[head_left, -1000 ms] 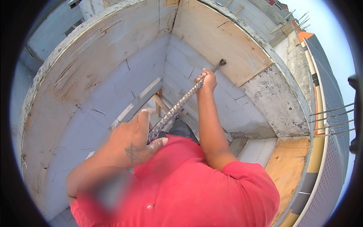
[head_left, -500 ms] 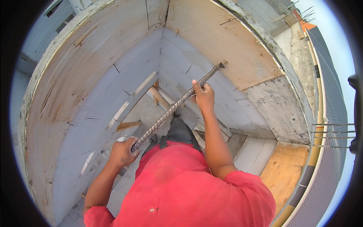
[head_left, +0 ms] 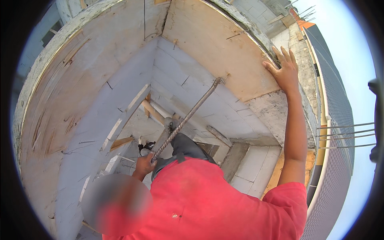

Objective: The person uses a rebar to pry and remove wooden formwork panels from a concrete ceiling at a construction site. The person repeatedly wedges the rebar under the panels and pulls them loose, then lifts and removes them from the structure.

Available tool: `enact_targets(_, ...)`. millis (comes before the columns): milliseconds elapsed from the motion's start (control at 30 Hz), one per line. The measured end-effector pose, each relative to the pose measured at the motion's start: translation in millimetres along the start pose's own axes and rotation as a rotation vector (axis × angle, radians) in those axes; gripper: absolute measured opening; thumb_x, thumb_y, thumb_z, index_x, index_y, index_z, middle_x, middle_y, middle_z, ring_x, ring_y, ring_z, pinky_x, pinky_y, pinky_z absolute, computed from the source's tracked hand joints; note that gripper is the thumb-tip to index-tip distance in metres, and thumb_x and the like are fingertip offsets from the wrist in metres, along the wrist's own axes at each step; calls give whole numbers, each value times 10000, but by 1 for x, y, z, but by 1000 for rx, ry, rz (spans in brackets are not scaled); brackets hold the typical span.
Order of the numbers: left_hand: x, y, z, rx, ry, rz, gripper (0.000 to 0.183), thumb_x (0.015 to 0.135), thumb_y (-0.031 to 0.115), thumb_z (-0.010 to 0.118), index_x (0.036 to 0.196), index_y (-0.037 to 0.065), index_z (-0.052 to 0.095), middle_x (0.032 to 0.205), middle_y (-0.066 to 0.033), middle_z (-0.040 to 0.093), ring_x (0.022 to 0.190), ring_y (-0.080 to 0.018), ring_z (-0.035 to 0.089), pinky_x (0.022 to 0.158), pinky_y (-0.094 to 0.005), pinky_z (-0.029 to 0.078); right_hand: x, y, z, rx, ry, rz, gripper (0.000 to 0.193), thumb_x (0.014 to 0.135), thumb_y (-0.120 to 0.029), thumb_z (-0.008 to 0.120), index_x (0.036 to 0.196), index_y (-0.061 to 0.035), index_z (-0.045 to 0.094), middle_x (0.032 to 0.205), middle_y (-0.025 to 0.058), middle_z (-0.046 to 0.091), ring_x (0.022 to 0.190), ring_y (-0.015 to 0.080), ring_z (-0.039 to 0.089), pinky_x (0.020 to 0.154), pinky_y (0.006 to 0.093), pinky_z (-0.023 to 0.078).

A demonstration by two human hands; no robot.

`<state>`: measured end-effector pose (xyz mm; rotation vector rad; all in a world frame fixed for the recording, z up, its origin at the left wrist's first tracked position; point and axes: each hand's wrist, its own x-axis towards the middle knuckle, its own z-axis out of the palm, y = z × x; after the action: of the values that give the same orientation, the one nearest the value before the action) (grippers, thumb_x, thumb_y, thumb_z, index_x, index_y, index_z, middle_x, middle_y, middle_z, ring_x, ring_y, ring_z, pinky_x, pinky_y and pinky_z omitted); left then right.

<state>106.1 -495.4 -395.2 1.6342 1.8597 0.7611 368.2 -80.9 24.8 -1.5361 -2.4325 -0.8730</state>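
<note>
A long ribbed steel bar (head_left: pixel 188 116) slants from the lower middle up toward the corner of the grey block walls. My left hand (head_left: pixel 144 164) is closed round its lower end, just above my red shirt. The bar's upper tip rests near the plywood panel (head_left: pixel 212 48). My right hand (head_left: pixel 282 68) is off the bar, with its fingers spread and its palm flat against the concrete-crusted top edge of the wall (head_left: pixel 256 36).
Grey block walls (head_left: pixel 100 120) and plywood sheets form a deep shaft below me. Timber offcuts (head_left: pixel 120 142) and a pale pipe (head_left: pixel 160 110) lie at its bottom. Thin steel rods (head_left: pixel 348 136) jut out at the right beside a mesh fence.
My right hand has let go of the bar's upper part and moved up and right onto the wall's top edge. My left hand has dropped lower, still gripping the bar.
</note>
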Motion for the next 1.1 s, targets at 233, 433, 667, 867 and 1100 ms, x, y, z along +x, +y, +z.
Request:
enact_targets(233,15,-28,54,96,-50,-44,429,743,239,708,1118,88,563,846,-166,656,729,-371,651,649,-467,523,4,4,6,467,-60,-23,676,750,-440,778,1336,-180,564,1347,131,558,1276,303,495,1041,394,416)
enact_targets(433,69,-93,50,165,-27,-56,356,744,186,679,1058,83,547,911,-159,653,763,-369,656,664,-476,526,8,-3,4,442,-121,35,687,742,-376,799,1349,-171,553,1343,128,564,1240,277,537,1022,395,438)
enact_targets(667,91,-106,93,8,96,-174,375,717,92,664,1071,88,539,914,-156,657,781,-387,651,705,-481,526,8,-12,3,363,-158,73,694,729,-287,813,1360,-189,543,1333,112,578,1233,246,552,1025,392,447)
enact_targets(867,185,-145,110,-77,59,-285,260,728,24,641,957,89,534,806,-154,648,766,-370,650,700,-484,502,13,-4,12,399,-141,107,664,715,-204,799,1337,-183,569,1308,107,599,1213,236,571,1017,381,453)
enact_targets(1100,216,-180,110,38,-119,-382,106,792,119,618,885,156,580,698,-144,643,707,-369,651,673,-504,496,16,12,22,362,-131,62,670,702,-177,773,1334,-93,564,1307,111,601,1227,240,558,1033,378,438)
